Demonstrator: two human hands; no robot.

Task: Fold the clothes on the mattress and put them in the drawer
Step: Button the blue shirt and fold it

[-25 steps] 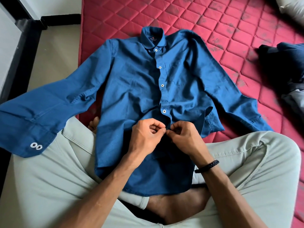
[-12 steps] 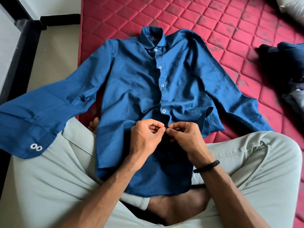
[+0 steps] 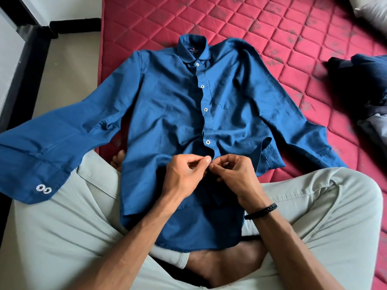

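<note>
A blue long-sleeved shirt lies face up on the red quilted mattress, collar away from me, hem draped over my crossed legs. Its left sleeve stretches off the mattress over my knee; the right sleeve lies on the mattress. My left hand and my right hand meet at the button placket below the lowest fastened button. Both pinch the shirt's front edges together with curled fingers. The button between my fingertips is hidden.
A heap of dark blue and grey clothes lies at the mattress's right edge. A pale pillow shows at the top right corner. Bare beige floor runs along the left, bordered by a black skirting and a white wall.
Both hands stay at the same spot on the placket; the fingertips have shifted slightly against the fabric. The shirt has not moved.
</note>
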